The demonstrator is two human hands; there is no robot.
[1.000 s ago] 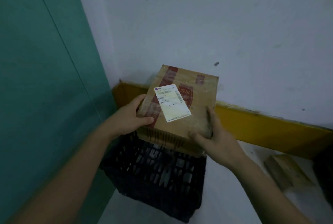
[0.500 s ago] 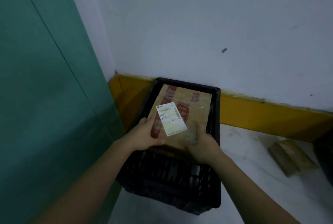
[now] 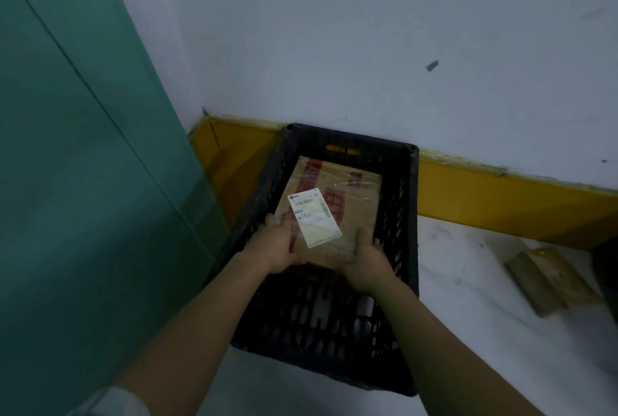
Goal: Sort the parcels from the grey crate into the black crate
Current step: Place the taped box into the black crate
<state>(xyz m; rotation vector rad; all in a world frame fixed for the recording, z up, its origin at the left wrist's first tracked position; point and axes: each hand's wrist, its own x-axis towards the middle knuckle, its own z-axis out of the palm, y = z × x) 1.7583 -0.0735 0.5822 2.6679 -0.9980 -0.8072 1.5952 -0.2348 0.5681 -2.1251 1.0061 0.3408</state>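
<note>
My left hand and right hand grip near corners of brown taped cardboard parcel with white label, fingers clamped, parcel low inside black slatted plastic crate. Not released. Second flat brown parcel waits on floor; grey crate unseen.

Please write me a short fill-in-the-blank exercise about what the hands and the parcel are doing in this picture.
1. The cardboard parcel sits inside the ____ crate.
2. The left hand and right hand both grip the parcel's ____ edge.
3. The shipping label on the parcel's top is ____ in colour.
4. A second parcel lies on the floor to the crate's ____.

Missing words: black; near; white; right
</note>
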